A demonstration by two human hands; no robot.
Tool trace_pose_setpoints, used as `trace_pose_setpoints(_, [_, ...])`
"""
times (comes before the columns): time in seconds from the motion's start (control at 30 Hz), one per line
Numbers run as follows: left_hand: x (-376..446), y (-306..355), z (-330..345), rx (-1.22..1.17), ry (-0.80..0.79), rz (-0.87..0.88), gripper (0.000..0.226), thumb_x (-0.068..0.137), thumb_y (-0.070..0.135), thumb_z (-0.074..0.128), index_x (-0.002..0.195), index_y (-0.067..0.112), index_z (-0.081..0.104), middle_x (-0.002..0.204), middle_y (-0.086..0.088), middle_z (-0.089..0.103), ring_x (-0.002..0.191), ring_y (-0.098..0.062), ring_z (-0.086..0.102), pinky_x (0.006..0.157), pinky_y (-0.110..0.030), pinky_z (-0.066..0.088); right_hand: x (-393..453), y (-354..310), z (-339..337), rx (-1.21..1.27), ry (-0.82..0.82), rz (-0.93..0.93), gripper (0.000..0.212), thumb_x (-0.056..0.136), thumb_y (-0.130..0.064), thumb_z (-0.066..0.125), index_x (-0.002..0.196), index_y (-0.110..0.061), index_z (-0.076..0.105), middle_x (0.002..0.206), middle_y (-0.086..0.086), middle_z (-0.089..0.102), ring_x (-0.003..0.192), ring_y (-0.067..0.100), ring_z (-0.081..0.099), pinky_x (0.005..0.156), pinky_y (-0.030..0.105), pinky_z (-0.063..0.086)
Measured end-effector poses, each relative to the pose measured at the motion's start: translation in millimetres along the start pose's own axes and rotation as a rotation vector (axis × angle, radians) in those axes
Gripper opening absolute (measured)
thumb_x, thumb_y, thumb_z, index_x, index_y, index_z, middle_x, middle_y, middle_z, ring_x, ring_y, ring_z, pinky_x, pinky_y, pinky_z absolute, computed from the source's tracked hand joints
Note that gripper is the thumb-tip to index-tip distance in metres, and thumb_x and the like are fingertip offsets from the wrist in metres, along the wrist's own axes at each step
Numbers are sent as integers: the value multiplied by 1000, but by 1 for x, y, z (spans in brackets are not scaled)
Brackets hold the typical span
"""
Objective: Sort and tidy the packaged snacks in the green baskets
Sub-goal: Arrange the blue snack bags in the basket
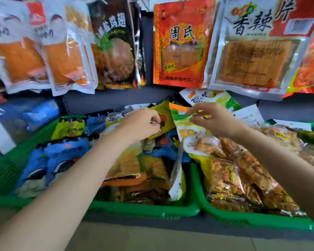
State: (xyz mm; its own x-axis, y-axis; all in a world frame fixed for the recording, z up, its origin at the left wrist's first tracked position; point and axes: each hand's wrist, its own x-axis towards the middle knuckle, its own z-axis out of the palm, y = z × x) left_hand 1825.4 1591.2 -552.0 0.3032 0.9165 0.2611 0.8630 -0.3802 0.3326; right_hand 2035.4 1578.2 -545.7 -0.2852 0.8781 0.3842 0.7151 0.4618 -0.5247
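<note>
Two green baskets stand side by side, the left basket point(145, 210) and the right basket point(246, 219), both piled with snack packets. My left hand point(143, 124) reaches over the back of the left basket and pinches a yellow-green packet point(163, 116) with a cartoon figure on it. My right hand point(212, 118) hovers just right of it, its fingers pinching the top edge of a light green packet point(185, 124) of crackers. Blue packets point(62, 156) fill the left basket's left side. Orange-brown packets point(130, 167) lie in its middle.
Large snack packets hang in a row above the baskets: white-and-orange ones point(43, 51) at left, a dark one point(114, 44), a red one point(179, 42) and a big white one point(257, 48). A grey shelf edge point(170, 238) runs along the front. Blue bags point(25, 115) lie at far left.
</note>
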Motion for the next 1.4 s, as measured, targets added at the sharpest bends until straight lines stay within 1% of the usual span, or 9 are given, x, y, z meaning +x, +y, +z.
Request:
trace_pose_setpoints(0.2, [-52, -138, -25, -68, -120, -351, 6, 88, 15, 60, 94, 16, 63, 107, -6, 64, 102, -21, 59, 88, -29, 44, 35, -72, 78, 147, -297, -75, 12, 87, -11, 63, 97, -15, 68, 91, -2, 65, 72, 8, 61, 69, 16, 50])
trace_pose_setpoints(0.37, [-92, -229, -41, -75, -107, -546, 24, 87, 11, 60, 110, 7, 62, 116, -11, 62, 110, -25, 57, 87, -26, 42, 61, -115, 163, 210, -416, -63, 19, 87, -10, 64, 105, -7, 66, 101, 3, 63, 85, 8, 58, 80, 16, 46])
trace_pose_setpoints(0.6, [-109, -327, -42, 104, -276, -601, 55, 89, 30, 60, 135, 12, 38, 135, -7, 46, 120, -27, 48, 83, -27, 38, 132, -166, 294, -267, -638, -137, 52, 88, -33, 61, 132, -12, 44, 137, 9, 45, 124, 24, 43, 95, 27, 34])
trace_pose_setpoints(0.77, [-95, -369, -25, 46, -414, -636, 101, 83, 42, 65, 149, 21, -8, 156, -13, 4, 141, -34, 21, 111, -46, 28, 182, -173, 366, -255, -766, -100, 78, 84, -30, 68, 145, -11, 23, 151, 7, 26, 136, 26, 31, 106, 32, 29])
trace_pose_setpoints(1.0, [-95, -403, -5, 71, -548, -574, 104, 82, 44, 65, 149, 23, -10, 158, -6, 5, 142, -32, 17, 113, -49, 23, 231, -143, 413, -258, -755, -76, 108, 72, -40, 77, 149, -24, 3, 157, 1, 9, 144, 31, 7, 113, 55, 18])
trace_pose_setpoints(1.13, [-97, -407, 8, 264, -557, -573, 101, 82, 56, 58, 149, 16, -6, 156, -13, 12, 143, -35, 11, 116, -48, 12, 239, -140, 415, -392, -755, -104, 90, 78, -35, 73, 146, -12, 19, 150, 9, 28, 137, 32, 27, 110, 44, 29])
trace_pose_setpoints(1.2, [-94, -402, 13, 286, -501, -565, 92, 87, 47, 56, 149, 12, -1, 153, -17, 18, 142, -33, 14, 114, -45, 12, 240, -144, 407, -462, -787, -191, 46, 84, -29, 68, 119, -7, 50, 118, 12, 53, 107, 29, 51, 89, 35, 39])
trace_pose_setpoints(1.27, [-91, -394, 15, 264, -460, -561, 80, 91, 35, 56, 148, 9, 5, 150, -19, 24, 140, -33, 20, 112, -43, 16, 241, -148, 391, -595, -755, -251, 28, 87, -29, 65, 90, -4, 52, 85, 9, 51, 81, 26, 49, 71, 32, 36])
trace_pose_setpoints(1.4, [-89, -388, 20, 217, -517, -586, 81, 87, 39, 62, 147, 12, 15, 150, -14, 24, 139, -33, 20, 113, -46, 17, 255, -138, 353, -778, -378, -167, 37, 91, -29, 58, 119, -5, 53, 123, 17, 53, 113, 35, 51, 86, 39, 43])
